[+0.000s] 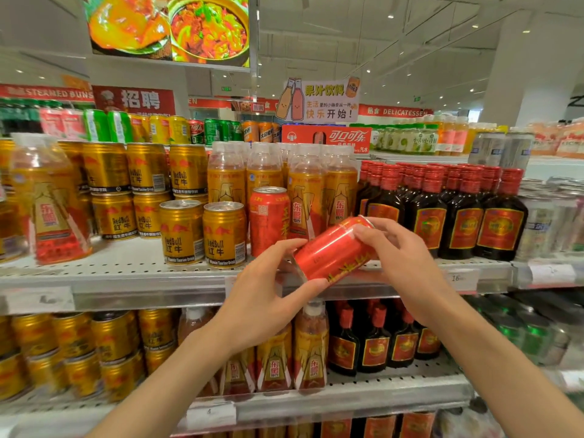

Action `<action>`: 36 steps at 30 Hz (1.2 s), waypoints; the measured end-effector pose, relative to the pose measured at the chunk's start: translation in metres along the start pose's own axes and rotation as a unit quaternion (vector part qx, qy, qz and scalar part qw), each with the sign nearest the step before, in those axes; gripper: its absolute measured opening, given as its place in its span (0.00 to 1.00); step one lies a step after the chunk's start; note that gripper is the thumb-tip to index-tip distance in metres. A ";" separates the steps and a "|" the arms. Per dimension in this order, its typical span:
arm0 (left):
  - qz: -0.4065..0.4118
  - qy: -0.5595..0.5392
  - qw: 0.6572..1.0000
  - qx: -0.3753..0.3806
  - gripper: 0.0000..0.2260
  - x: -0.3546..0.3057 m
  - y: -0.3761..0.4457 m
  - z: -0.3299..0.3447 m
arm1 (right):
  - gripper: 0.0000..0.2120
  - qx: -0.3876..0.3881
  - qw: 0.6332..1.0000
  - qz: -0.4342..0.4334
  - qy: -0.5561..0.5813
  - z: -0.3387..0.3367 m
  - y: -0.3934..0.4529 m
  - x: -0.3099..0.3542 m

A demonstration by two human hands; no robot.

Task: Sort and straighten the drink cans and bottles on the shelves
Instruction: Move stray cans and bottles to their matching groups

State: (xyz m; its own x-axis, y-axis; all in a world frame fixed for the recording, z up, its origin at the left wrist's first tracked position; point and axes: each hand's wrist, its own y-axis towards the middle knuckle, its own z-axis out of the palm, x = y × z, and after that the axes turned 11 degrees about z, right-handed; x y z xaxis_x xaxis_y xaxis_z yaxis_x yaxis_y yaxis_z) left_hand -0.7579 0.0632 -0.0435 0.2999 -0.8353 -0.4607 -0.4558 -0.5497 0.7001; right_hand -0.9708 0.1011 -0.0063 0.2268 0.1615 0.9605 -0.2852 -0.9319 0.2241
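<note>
Behind hands (262, 298), half-hidden red can (331, 251)

A large screen (170, 28) showing cooked dishes hangs at the upper left of the frame, below a white ceiling (395, 36) dotted with small recessed lights and crossed by thin dark tracks. A thick white pillar (534, 67) rises at the upper right. Across the middle distance runs a red banner (395, 111) lettered "DELICATESSEN", with another at far left reading "STEAMED BUNS" (47, 91). A red poster (134, 99) with large white Chinese characters stands beside it. A cut-out sign (317, 99) with cartoon bottles tops the gondola at centre. Grey metal shelf edges (126, 289) with paper price tags (39, 299) cross the lower half.
</note>
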 end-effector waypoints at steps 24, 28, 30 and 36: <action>-0.070 -0.035 0.997 -0.007 0.25 0.081 -0.151 -0.255 | 0.17 0.096 0.995 0.033 0.028 0.259 -0.079 0.041; -0.069 -0.037 0.997 -0.011 0.24 0.103 -0.169 -0.308 | 0.18 0.099 0.995 0.026 0.021 0.318 -0.087 0.054; -0.073 -0.040 0.997 -0.006 0.24 0.113 -0.176 -0.329 | 0.18 0.101 0.995 0.023 0.012 0.341 -0.089 0.059; -0.084 -0.041 0.996 -0.001 0.24 0.137 -0.187 -0.368 | 0.18 0.105 0.994 0.019 -0.023 0.383 -0.082 0.074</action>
State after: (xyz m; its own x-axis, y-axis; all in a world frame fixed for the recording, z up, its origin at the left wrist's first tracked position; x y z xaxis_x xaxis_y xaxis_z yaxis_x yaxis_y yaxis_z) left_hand -0.3231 0.0520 -0.0369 0.3025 -0.7295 -0.6135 -0.4042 -0.6811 0.6105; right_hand -0.5743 0.0650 -0.0165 0.2628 0.1148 0.9580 -0.0947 -0.9850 0.1440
